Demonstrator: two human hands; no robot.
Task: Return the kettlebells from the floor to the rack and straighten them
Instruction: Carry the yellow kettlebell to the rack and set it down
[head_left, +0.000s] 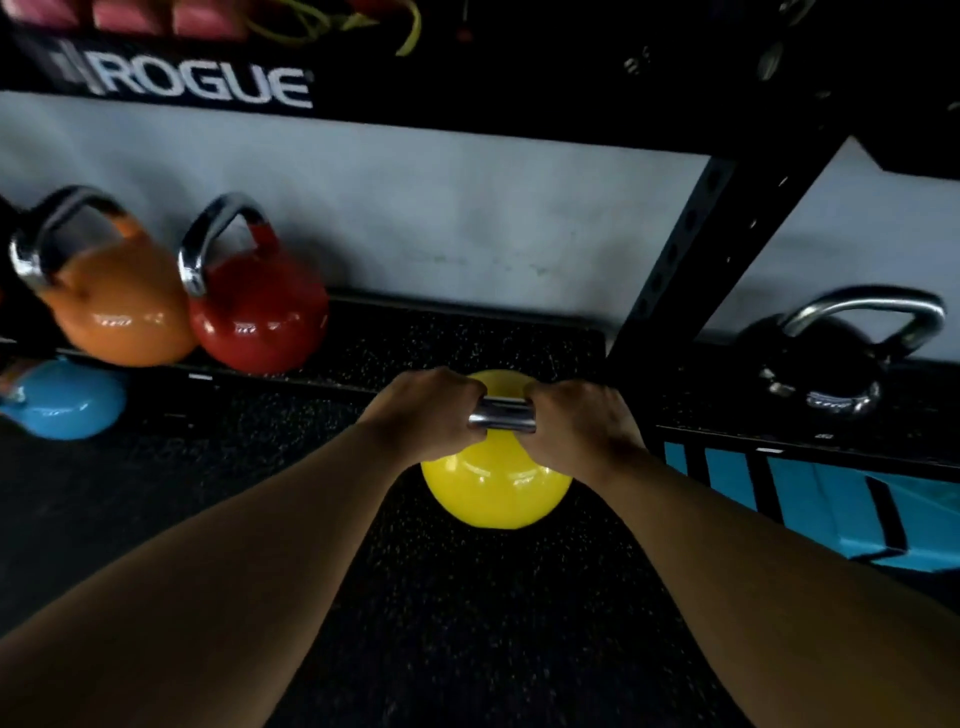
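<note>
We hold the yellow kettlebell (496, 483) by its steel handle (503, 414), left hand (426, 413) and right hand (576, 423) both wrapped tight around it — just in front of the rack shelf (467, 338). Carrying step; next, we judge, lift it onto the shelf beside the red kettlebell (260, 317). Five kettlebells — yellow, red, orange (114, 301), blue (67, 400), black (826, 374).

Both arms are reaching forward and down, bare forearms converging toward the centre. Left hand (428, 410) and right hand (576, 423) are lying side by side, knuckles up, fingers curling closed around one shared metal handle (503, 415), wrists straight.
</note>
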